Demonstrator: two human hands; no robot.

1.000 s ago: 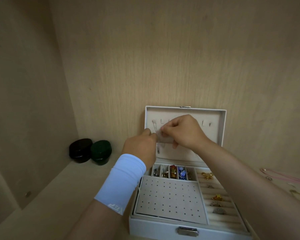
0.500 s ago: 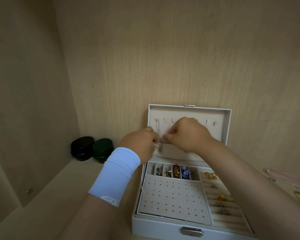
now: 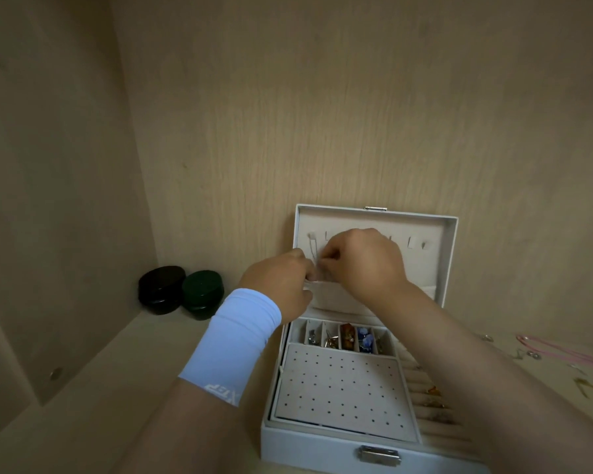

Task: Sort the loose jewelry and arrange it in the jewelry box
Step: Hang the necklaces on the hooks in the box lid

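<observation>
A thin chain (image 3: 314, 249) hangs inside the raised lid of the jewelry box (image 3: 305, 449), which stands at the shelf's (image 3: 117, 388) back edge. The right grip (image 3: 363, 265) pinches the chain. The left grip (image 3: 278, 282) curls beside it, and I cannot tell what it holds.

We see the jewelry box (image 3: 322, 451) on the shelf (image 3: 83, 388), lid (image 3: 439, 268) up behind, 2 cases (image 3: 161, 289) left of it, loose jewelry (image 3: 545, 354) right of it, left hand (image 3: 281, 285) and right hand (image 3: 363, 261) before the lid, chain (image 3: 313, 251) between them.
</observation>
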